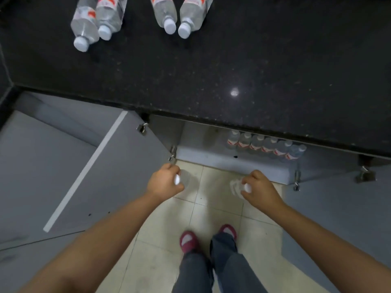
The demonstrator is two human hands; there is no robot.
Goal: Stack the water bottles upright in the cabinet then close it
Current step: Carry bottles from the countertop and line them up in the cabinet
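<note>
I hold a water bottle in each fist over the pale tiled floor [220,210], in front of the open cabinet [203,153]. My left hand [164,180] is wrapped around the neck of the left-hand bottle [186,178], its white cap showing at my knuckles; my right hand [259,188] is clenched the same way on the right-hand bottle [236,187]. Both bottles hang down away from the camera and are blurred, so their bodies show only as faint clear shapes, probably near vertical.

Inside the cabinet, a row of six bottles [266,144] stands upright along the right part of the shelf, touching side by side, red-and-white labels outward. The left part of the shelf is bare.

The left cabinet door [69,170] is swung wide open, its white edge strip angled toward me; the right door [338,193] is also open.

Above, on the black speckled countertop [232,60], four more bottles lie on their sides in two pairs [95,20], [182,13], caps pointing toward me.

My feet in red slippers [189,241] stand on the tiles below my hands.
</note>
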